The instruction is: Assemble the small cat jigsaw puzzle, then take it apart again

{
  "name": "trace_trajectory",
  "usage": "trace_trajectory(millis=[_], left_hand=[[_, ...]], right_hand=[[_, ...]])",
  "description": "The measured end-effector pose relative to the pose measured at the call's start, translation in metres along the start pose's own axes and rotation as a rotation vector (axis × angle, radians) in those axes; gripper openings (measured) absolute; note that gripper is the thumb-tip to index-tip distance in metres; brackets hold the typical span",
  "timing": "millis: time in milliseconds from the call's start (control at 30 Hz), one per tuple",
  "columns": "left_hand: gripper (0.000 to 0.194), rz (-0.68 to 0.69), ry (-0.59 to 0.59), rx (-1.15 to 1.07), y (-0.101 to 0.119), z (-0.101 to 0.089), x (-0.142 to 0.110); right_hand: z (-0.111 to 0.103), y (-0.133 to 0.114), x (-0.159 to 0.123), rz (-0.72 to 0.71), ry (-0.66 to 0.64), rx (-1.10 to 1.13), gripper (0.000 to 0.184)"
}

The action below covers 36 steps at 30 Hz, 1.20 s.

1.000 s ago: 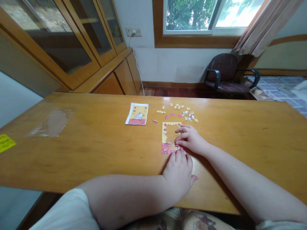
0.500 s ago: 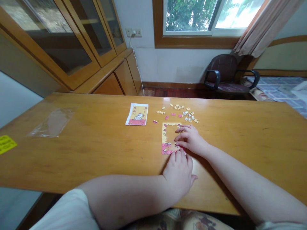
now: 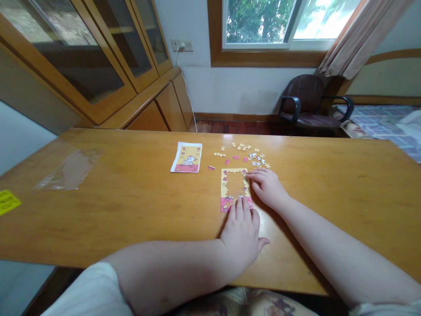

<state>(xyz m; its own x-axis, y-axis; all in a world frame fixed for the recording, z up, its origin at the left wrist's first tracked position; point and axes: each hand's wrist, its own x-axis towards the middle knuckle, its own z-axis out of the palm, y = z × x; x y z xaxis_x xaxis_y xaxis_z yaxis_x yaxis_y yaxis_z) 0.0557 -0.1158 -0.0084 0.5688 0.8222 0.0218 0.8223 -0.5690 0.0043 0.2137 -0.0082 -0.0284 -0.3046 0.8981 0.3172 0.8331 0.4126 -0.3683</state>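
Stretches in from bottom centre with the left hand (image 3: 241, 230), fingers nearly together, thumb out to the right, laid over the lower edge of the puzzle (image 3: 224, 189). Touches its upper right edge, right of centre, with the right hand (image 3: 268, 186), fingers close together; cannot tell if pinching a piece. Leaves room inside the puzzle's border, at mid-frame. Opens widely at left between clear bag (image 3: 70, 169) and picture card (image 3: 188, 160). Tightens beyond, right of centre, among loose pieces (image 3: 258, 161), near the far edge of the table (image 3: 131, 206).
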Motion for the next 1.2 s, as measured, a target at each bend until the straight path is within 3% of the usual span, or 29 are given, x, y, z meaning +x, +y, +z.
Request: trace_trajectory(millis=[933,1200], left_hand=[[0.080,0.021,-0.029,-0.008,-0.002,0.004,0.004],[0.067,0.023,0.043,-0.003,-0.008,-0.014,0.009]], right_hand=[[0.002,-0.016,-0.003,0.053,-0.071,-0.074,0.033],[0.002,-0.007,0.000,0.098,0.015,-0.073,0.033]])
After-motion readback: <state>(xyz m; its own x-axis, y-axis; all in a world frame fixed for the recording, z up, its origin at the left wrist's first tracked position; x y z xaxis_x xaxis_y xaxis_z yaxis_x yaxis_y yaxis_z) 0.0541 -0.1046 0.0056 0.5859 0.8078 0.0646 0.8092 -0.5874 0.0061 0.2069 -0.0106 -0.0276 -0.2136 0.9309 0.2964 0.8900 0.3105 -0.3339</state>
